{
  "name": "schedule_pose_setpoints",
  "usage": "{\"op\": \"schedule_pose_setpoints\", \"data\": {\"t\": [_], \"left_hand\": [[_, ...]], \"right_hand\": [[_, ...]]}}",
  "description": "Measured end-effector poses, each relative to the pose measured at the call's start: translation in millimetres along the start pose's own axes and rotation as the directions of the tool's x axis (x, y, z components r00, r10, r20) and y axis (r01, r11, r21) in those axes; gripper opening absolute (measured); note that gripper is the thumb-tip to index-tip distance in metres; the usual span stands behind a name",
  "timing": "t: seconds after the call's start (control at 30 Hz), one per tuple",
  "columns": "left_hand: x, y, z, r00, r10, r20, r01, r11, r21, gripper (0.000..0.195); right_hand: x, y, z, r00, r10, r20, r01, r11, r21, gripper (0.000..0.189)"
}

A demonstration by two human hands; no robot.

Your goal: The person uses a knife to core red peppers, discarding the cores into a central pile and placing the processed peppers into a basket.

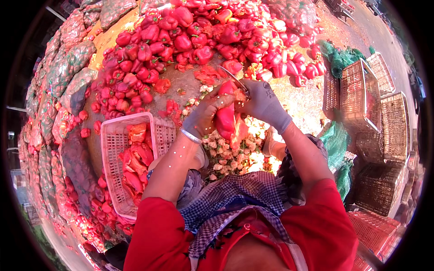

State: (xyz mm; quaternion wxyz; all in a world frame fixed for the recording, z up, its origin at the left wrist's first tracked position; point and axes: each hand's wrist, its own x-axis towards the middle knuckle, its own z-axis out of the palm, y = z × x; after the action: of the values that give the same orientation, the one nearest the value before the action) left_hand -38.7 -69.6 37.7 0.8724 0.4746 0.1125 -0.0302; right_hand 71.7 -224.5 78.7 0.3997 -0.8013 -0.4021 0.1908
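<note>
My gloved left hand [211,110] grips a red bell pepper [225,118] that is cut open, a loose flap hanging from its lower side. A knife [234,78] with a curved blade is in my gloved right hand [259,101], its tip pointing up and left. The right fingers also touch the pepper's edge, and its inner core shows beside the blade. Below both hands, a heap of pale, seedy pepper cores [237,155] covers the ground between my feet. How the fingers wrap the knife handle is hidden.
A pink plastic crate [127,118] with cut red pepper pieces [135,166] stands at my left. Ahead lies a large pile of whole red peppers [190,34]. Filled mesh sacks [69,66] line the left side. Stacked crates [359,95] and green netting [334,142] are at right.
</note>
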Motion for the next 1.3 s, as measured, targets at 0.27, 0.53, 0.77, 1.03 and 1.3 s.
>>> {"op": "schedule_pose_setpoints", "data": {"t": [0.27,0.53,0.77,1.03,1.3], "left_hand": [[-6.7,7.9,-3.4,0.975,-0.150,0.166,0.174,0.975,-0.140,0.061],[-10.4,13.0,2.3,0.978,-0.125,0.166,0.152,0.975,-0.162,0.053],[-14.0,15.6,6.4,0.996,-0.078,0.034,0.079,0.997,-0.027,0.047],[-0.6,-8.7,-26.5,0.966,0.247,0.070,-0.237,0.756,0.610,0.036],[-14.8,18.1,-8.8,0.974,0.228,0.011,-0.177,0.722,0.669,0.038]], "right_hand": [[-7.3,9.2,-23.4,0.970,0.160,0.185,-0.213,0.923,0.319,0.052],[-8.6,5.8,-23.1,0.923,0.272,0.271,-0.369,0.825,0.428,0.058],[-5.0,18.2,-15.0,0.920,0.233,0.314,-0.384,0.692,0.612,0.059],[7.3,7.9,12.5,0.915,0.370,0.159,-0.383,0.680,0.625,0.045],[11.2,9.7,24.2,0.889,0.434,0.147,-0.407,0.604,0.685,0.054]]}}
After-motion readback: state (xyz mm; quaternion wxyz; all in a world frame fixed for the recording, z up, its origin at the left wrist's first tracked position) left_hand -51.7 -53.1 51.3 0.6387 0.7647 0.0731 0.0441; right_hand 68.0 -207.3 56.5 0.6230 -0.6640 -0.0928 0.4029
